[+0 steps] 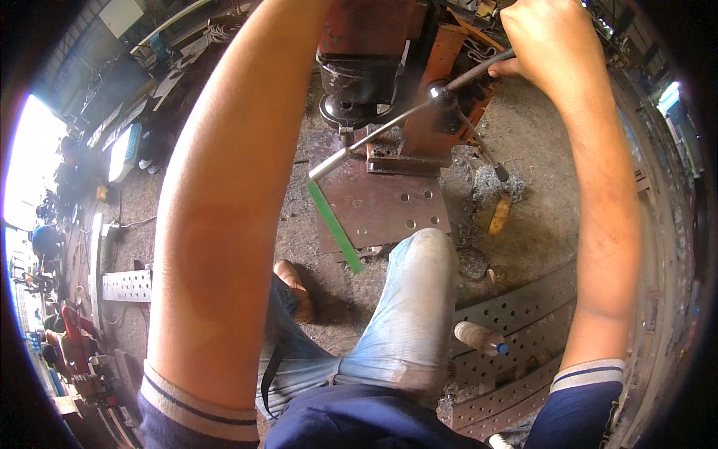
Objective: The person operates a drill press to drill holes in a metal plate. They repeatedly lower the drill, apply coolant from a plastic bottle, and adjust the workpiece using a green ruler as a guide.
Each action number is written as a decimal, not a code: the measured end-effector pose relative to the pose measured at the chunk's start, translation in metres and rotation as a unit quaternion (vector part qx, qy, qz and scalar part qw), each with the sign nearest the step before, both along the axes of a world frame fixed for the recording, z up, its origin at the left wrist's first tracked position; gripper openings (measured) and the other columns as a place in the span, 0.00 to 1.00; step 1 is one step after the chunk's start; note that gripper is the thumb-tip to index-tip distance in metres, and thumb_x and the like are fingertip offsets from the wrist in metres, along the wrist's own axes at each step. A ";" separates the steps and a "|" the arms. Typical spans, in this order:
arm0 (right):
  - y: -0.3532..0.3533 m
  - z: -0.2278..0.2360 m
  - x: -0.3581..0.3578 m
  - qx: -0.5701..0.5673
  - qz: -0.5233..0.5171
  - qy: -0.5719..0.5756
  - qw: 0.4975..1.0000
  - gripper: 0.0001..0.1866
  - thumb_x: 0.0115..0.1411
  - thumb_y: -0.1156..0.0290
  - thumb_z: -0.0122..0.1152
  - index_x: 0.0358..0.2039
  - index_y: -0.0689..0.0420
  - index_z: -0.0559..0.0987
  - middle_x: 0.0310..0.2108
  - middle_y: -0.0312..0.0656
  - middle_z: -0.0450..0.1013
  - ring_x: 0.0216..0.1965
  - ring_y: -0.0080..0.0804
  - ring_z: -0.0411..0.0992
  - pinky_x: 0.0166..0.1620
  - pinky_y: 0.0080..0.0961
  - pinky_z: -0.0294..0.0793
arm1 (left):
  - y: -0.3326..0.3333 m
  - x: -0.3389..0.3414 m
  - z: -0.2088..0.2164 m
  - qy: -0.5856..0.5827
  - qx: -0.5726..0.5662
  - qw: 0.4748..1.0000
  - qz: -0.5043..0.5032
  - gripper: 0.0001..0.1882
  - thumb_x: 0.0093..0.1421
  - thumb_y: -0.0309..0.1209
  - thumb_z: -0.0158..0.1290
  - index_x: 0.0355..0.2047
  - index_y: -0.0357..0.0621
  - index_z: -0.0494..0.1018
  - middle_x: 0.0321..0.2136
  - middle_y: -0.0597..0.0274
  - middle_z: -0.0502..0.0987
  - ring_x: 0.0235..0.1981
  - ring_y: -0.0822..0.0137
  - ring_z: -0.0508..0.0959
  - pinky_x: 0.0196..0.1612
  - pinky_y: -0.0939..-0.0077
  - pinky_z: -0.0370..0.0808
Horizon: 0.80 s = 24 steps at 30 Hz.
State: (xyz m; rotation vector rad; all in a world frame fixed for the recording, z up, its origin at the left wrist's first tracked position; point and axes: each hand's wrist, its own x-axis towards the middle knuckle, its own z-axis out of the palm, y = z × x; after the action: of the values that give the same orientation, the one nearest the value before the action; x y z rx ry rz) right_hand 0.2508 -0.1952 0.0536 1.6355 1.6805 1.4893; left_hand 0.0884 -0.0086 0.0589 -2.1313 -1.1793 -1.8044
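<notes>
My right hand is closed round the dark end of a feed lever on a drill press. The lever's bare metal spokes meet at a round hub. One spoke runs down left to a silver sleeve, and another ends in a black knob. The drill press has a dark red body and a black lower part, above a brown steel plate with several round holes. A green strip slants from the sleeve across the plate's left edge. My left forearm reaches up past the top edge, its hand out of sight.
Metal shavings and a yellow piece lie on the floor to the right. A bottle with a blue cap rests on perforated steel strips. My bent knee is close to the plate. Red equipment stands far left.
</notes>
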 end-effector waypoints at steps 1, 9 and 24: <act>-0.001 -0.001 0.001 0.008 -0.009 0.001 1.000 0.25 0.37 0.41 0.78 0.22 0.52 0.86 0.19 0.34 0.78 0.27 0.34 0.80 0.38 0.32 0.73 | -0.002 0.002 -0.006 -0.017 0.030 0.999 0.014 0.26 0.58 0.54 0.60 0.39 0.41 0.81 0.38 0.44 0.83 0.45 0.44 0.82 0.51 0.53 0.77; -0.010 -0.010 0.004 0.027 -0.015 -0.008 0.999 0.25 0.38 0.42 0.79 0.20 0.52 0.86 0.19 0.37 0.79 0.26 0.35 0.81 0.34 0.30 0.78 | -0.012 0.007 -0.059 -0.069 0.191 0.979 -0.014 0.19 0.62 0.38 0.59 0.50 0.40 0.75 0.48 0.46 0.79 0.51 0.44 0.76 0.57 0.55 0.72; -0.009 -0.010 0.009 0.038 0.020 0.006 0.999 0.25 0.39 0.43 0.80 0.19 0.54 0.85 0.19 0.39 0.79 0.27 0.37 0.80 0.37 0.30 0.77 | -0.148 0.142 -0.331 -0.253 -0.589 0.750 -0.166 0.32 0.61 0.56 0.61 0.48 0.35 0.77 0.42 0.47 0.82 0.43 0.57 0.81 0.50 0.63 0.76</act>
State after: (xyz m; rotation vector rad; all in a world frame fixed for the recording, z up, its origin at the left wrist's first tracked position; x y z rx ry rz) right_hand 0.2595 -0.2039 0.0438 1.6620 1.6929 1.5839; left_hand 0.2302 -0.1565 -0.2720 -2.5017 -2.8488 -2.1377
